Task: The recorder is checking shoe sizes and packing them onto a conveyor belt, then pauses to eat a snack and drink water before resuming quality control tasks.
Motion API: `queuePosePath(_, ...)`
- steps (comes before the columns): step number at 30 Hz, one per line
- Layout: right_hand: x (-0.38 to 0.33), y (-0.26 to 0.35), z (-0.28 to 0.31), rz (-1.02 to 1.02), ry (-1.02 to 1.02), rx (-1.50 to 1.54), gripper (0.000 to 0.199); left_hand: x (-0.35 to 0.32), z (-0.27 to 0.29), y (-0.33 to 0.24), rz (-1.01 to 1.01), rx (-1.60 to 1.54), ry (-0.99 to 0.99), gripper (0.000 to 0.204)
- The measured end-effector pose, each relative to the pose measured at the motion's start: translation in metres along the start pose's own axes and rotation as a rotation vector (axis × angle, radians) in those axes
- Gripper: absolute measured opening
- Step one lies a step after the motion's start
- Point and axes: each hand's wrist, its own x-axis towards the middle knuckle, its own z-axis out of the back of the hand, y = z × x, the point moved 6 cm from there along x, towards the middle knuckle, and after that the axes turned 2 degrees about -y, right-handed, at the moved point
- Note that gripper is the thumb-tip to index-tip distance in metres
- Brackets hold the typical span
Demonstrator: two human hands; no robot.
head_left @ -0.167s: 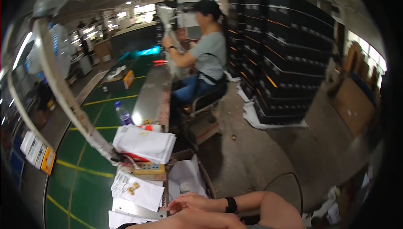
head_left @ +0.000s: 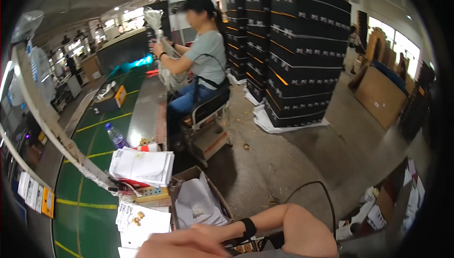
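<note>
My right hand (head_left: 189, 243) lies blurred at the bottom edge. Its forearm, with a black wristband (head_left: 248, 227), reaches in from the right. It hovers just in front of white paper sheets (head_left: 150, 224) that carry a few small brass parts (head_left: 137, 219). A cardboard box lined with white plastic (head_left: 201, 201) is right beside it. Motion blur hides whether the fingers hold anything. My left hand cannot be told apart from the blurred shape at the edge.
A stack of white papers (head_left: 142, 165) and a plastic bottle (head_left: 115, 136) rest on the green conveyor table (head_left: 85, 201). A seated co-worker (head_left: 204, 57) handles a clear plastic bag (head_left: 155, 20) farther along. Black crates (head_left: 302, 49) are stacked behind. A black cable (head_left: 326, 196) loops over the floor.
My hand has slid slightly down and to the left along the bottom edge. The co-worker stays seated in about the same pose.
</note>
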Motion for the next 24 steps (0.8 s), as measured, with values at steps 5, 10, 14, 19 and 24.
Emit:
queuePosePath(5, 0.009, 0.021, -0.088, 0.412, 0.42, -0.282, 0.017, -0.066, 0.059, 0.043, 0.313, 0.283, -0.451, 0.018)
queuePosePath(10, 0.015, 0.07, -0.167, 0.431, 0.779, -0.063, 0.016, -0.163, 0.107, 0.112, 0.625, 0.323, -0.59, 0.017)
queuePosePath(14, 0.016, 0.087, -0.222, 0.417, 1.12, 0.073, 0.016, -0.218, 0.112, 0.134, 0.793, 0.272, -0.703, 0.021)
queuePosePath(19, 0.004, 0.063, -0.272, 0.375, 1.554, 0.343, 0.016, -0.272, 0.103, 0.167, 0.981, 0.269, -0.625, 0.03)
queuePosePath(24, -0.012, 0.066, -0.305, 0.356, 1.873, 0.229, 0.019, -0.304, 0.094, 0.187, 0.885, 0.345, -0.537, 0.035)
